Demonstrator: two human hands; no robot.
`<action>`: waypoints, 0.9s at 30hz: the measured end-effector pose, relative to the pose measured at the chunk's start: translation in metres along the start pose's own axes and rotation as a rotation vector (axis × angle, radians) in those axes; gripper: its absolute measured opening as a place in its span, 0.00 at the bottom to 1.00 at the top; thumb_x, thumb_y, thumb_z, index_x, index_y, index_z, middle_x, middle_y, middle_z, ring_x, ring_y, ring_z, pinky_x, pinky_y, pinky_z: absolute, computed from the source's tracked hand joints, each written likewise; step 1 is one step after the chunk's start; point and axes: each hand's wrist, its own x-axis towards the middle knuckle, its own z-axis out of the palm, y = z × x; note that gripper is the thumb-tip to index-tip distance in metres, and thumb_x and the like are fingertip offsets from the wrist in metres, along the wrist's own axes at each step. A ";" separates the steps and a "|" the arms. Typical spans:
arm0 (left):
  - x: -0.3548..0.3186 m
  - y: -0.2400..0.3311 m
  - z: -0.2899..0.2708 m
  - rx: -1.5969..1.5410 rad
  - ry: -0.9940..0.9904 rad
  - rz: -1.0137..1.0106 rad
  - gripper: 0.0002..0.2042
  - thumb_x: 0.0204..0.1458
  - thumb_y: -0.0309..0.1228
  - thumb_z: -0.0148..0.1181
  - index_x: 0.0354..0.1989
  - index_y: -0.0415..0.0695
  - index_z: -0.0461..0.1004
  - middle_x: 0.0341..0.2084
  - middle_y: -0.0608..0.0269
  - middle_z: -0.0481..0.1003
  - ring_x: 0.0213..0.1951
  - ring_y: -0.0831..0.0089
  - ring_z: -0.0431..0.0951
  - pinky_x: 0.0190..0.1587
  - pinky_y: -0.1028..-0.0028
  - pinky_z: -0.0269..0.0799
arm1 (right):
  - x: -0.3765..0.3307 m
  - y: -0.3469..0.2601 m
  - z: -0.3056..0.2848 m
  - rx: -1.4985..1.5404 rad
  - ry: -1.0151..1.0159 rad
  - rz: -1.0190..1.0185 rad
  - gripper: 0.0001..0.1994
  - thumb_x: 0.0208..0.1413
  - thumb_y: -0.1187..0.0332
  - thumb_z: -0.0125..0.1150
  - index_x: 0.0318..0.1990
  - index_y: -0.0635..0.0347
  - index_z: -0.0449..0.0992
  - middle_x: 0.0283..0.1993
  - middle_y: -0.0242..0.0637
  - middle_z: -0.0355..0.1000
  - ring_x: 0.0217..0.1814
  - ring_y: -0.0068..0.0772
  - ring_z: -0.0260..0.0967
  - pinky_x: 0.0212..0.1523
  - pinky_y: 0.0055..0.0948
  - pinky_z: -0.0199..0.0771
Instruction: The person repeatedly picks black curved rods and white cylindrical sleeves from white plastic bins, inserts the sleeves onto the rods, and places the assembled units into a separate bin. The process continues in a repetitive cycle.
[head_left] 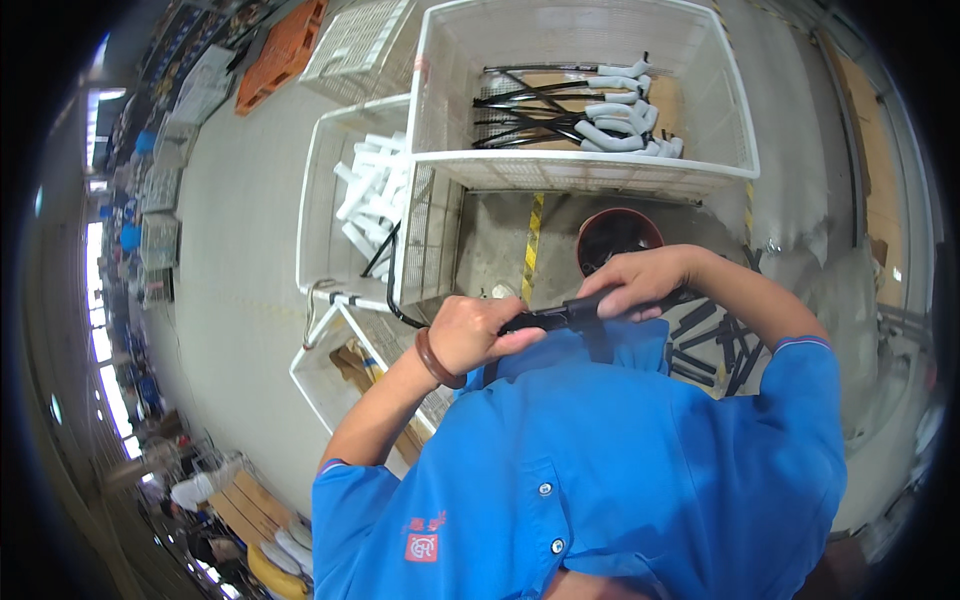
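Note:
In front of my waist, both hands hold a black tube-like piece (pixel 545 320). My left hand (pixel 465 335), with a brown bracelet at its wrist, wraps round its left part. My right hand (pixel 635 285) closes over a thicker black sleeve at the other end. What lies under the fingers is hidden. A thin, bent black rod (pixel 392 275) runs from beside my left hand up to the crate of white tubes (pixel 375 190); whether it joins the held piece I cannot tell.
A large white crate (pixel 590 165) ahead holds several black rods with grey curved grips (pixel 615 125). A dark red bucket (pixel 615 215) stands beyond my right hand. Several short black tubes (pixel 715 345) lie on the floor at the right. Another white crate (pixel 325 375) stands at the left.

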 end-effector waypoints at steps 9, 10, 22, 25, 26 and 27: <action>-0.005 -0.016 -0.014 -0.305 0.089 -0.471 0.31 0.47 0.53 0.68 0.48 0.40 0.67 0.31 0.52 0.77 0.31 0.57 0.80 0.34 0.61 0.74 | 0.101 -0.048 0.036 -0.934 0.690 -0.311 0.15 0.45 0.60 0.67 0.40 0.54 0.75 0.29 0.45 0.75 0.33 0.56 0.73 0.32 0.49 0.71; -0.024 -0.027 -0.025 -0.519 0.204 -0.348 0.34 0.45 0.49 0.72 0.53 0.40 0.65 0.35 0.55 0.77 0.31 0.61 0.80 0.33 0.62 0.74 | 0.098 -0.058 0.036 -0.793 0.612 -0.380 0.14 0.46 0.59 0.67 0.36 0.56 0.74 0.29 0.46 0.75 0.32 0.55 0.73 0.31 0.48 0.70; -0.165 -0.108 -0.054 -1.467 0.240 -0.510 0.18 0.59 0.35 0.60 0.54 0.43 0.67 0.21 0.74 0.68 0.14 0.88 0.64 0.14 0.83 0.59 | 0.115 -0.192 -0.046 -0.790 0.781 -0.223 0.21 0.49 0.65 0.69 0.48 0.63 0.70 0.33 0.31 0.64 0.38 0.24 0.62 0.41 0.25 0.64; -0.184 -0.132 -0.060 -1.616 0.352 -0.599 0.12 0.60 0.34 0.59 0.48 0.44 0.68 0.20 0.75 0.67 0.15 0.88 0.62 0.15 0.82 0.58 | 0.191 -0.209 -0.050 -1.084 0.855 -0.076 0.16 0.51 0.68 0.64 0.45 0.62 0.70 0.27 0.45 0.65 0.31 0.46 0.68 0.36 0.34 0.68; -0.189 -0.136 -0.060 -1.602 0.426 -0.624 0.11 0.60 0.34 0.59 0.46 0.44 0.68 0.19 0.75 0.66 0.16 0.89 0.62 0.17 0.82 0.58 | 0.215 -0.226 -0.058 -1.143 0.821 -0.073 0.14 0.50 0.67 0.64 0.42 0.60 0.70 0.26 0.50 0.68 0.30 0.57 0.67 0.34 0.41 0.68; -0.194 -0.140 -0.060 -1.589 0.493 -0.647 0.10 0.60 0.34 0.59 0.44 0.44 0.68 0.19 0.76 0.66 0.17 0.89 0.62 0.18 0.83 0.58 | 0.242 -0.244 -0.064 -1.219 0.808 -0.007 0.13 0.50 0.66 0.64 0.40 0.60 0.71 0.26 0.51 0.69 0.30 0.58 0.68 0.34 0.43 0.68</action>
